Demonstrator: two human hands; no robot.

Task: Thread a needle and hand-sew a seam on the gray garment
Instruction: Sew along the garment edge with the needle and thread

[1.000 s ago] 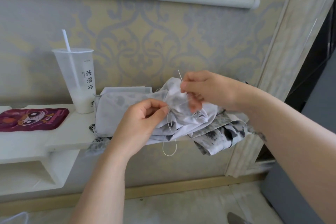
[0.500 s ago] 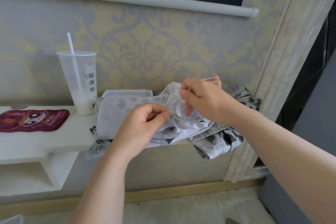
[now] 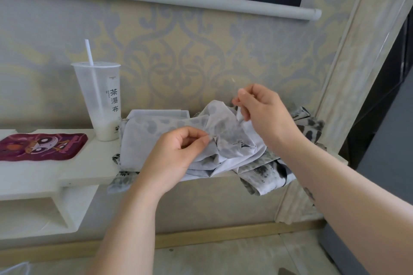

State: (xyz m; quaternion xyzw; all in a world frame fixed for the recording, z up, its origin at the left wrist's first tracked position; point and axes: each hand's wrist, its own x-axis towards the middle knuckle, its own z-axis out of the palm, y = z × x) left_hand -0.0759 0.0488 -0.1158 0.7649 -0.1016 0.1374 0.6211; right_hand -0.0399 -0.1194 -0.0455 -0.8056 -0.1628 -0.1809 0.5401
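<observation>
Thread loop that hung below the gray garment a second ago: gone from view. Your right hand now sits higher. Right thumb and forefinger are pinched closed above the cloth; needle too fine to resolve, so cannot tell what they hold. Left hand pinches a fold of the garment, fingers curled. Garment: thin, crumpled, spot-printed, heaped on the white shelf beside a frosted plastic cup.

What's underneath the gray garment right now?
Under the gray garment: the white shelf and darker spotted fabric hanging off its edge. Anything else beneath is covered.
</observation>
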